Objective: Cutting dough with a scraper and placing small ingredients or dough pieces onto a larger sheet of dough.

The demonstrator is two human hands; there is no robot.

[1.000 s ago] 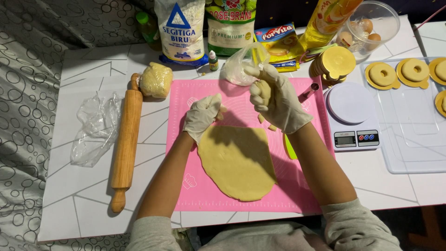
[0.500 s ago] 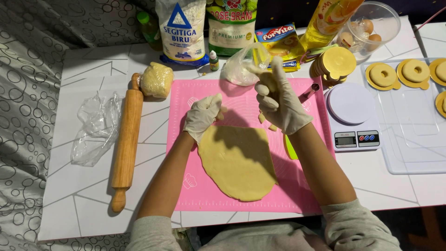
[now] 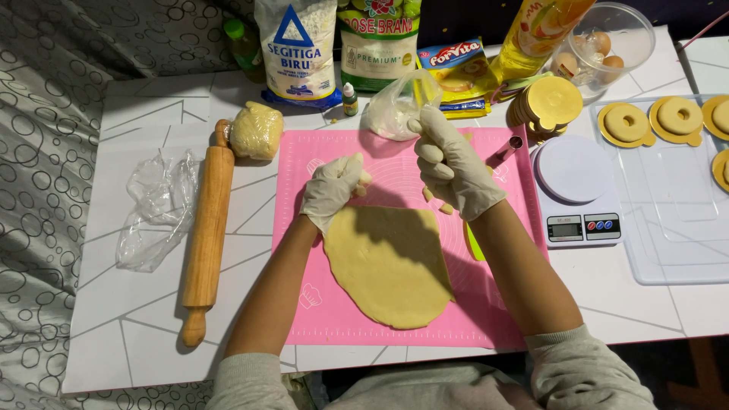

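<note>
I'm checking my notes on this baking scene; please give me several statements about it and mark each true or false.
1. The flat yellow dough sheet lies on the pink silicone mat. True.
2. The wooden rolling pin is in the right hand. False: it lies on the table, left of the mat.
3. Both hands wear white gloves. True.
4. The left hand rests on the digital kitchen scale. False: it is at the dough's top edge.

White table (image 3: pixel 137 304), pink mat (image 3: pixel 486 319), rolling pin (image 3: pixel 206 228), scale (image 3: pixel 581 205)
</note>
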